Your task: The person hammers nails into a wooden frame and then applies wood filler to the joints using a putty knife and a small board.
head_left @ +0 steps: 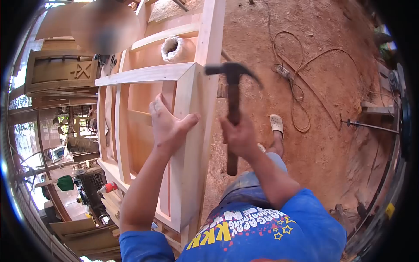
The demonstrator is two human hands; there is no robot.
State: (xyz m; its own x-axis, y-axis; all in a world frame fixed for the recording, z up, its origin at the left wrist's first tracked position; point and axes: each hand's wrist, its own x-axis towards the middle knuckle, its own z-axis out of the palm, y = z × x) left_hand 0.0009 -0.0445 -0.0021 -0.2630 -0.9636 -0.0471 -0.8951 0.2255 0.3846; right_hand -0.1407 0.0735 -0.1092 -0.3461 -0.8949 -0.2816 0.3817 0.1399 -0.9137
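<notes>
The right hand (239, 136) is clenched round the brown handle of a dark-headed claw hammer (232, 100), which is held up with its head level with the upper corner of a pale, unfinished wooden frame (192, 148). The left hand (168, 124) lies spread flat on the frame's right stile, thumb hooked over the edge, gripping nothing. The two hands are apart, with the stile's edge between them.

By my judgement, a short blow landing square on the corner joint would serve best. The left hand should sit low on the stile, clear of the hammer's path, pressing to stop the frame bouncing. The mid-handle grip favours control over force.

No counter carries the work. The frame stands over a floor (331, 109) of bare reddish earth, where a looped cable (301, 87) lies well apart and a white sandal (276, 123) is on the person's foot. To the left, carved wooden panels (61, 70) and stacked timber (87, 236) fill an open-sided workshop.
</notes>
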